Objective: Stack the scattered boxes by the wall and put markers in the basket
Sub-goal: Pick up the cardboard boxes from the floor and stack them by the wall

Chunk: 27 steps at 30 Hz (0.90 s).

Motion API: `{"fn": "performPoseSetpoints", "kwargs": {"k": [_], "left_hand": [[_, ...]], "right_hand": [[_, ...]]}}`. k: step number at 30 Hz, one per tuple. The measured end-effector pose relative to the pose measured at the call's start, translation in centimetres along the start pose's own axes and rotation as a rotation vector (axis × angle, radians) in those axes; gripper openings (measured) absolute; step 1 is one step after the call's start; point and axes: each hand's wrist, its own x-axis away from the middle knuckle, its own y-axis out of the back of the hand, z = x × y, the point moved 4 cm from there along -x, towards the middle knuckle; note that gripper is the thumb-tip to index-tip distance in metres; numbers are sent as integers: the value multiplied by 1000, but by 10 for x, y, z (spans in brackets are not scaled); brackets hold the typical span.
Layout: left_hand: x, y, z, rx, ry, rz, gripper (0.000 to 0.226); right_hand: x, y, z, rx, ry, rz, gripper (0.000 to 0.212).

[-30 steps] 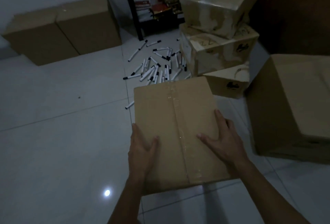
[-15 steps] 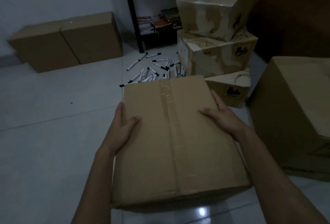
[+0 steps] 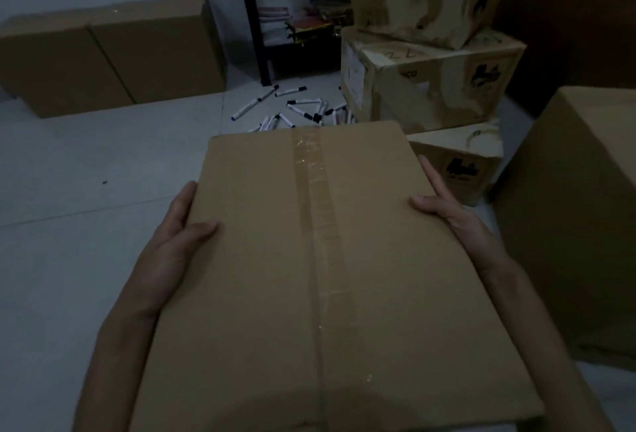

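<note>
A taped brown cardboard box (image 3: 268,259) fills the middle of the view, lifted off the floor between both hands. My left hand (image 3: 175,242) grips its left edge, thumb on top and fingers down the side. My right hand (image 3: 451,214) grips the right edge the same way. Several white markers with black caps (image 3: 292,109) lie scattered on the floor beyond the box, partly hidden by its far edge. Two brown boxes (image 3: 113,53) stand side by side against the far wall on the left. No basket is in view.
A stack of three worn, taped boxes (image 3: 433,84) stands ahead on the right. A large brown box (image 3: 578,208) sits close on the right. A dark shelf frame (image 3: 253,18) holding books stands at the back. White tiled floor (image 3: 79,225) stretches to the left.
Both hands have lifted the box off the floor and brought it closer to me. They shifted from its top to its side edges. The view has tilted up a little.
</note>
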Motion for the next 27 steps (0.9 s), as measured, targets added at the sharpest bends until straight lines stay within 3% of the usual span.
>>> {"fn": "performPoseSetpoints", "kwargs": {"k": [8,14,23,27], "left_hand": [[13,-9,16,505,73,114,52],[5,-11,-8,538,128,122,56],[-4,50,-189,580,115,90,50],[5,89,-302,586,130,86,53]], "right_hand": [[5,-13,-1,-66,-30,5,82],[11,-28,23,-18,-70,-88,61],[28,-117,192,-39,-120,-156,37],[50,-172,295,2,-143,-177,48]]}}
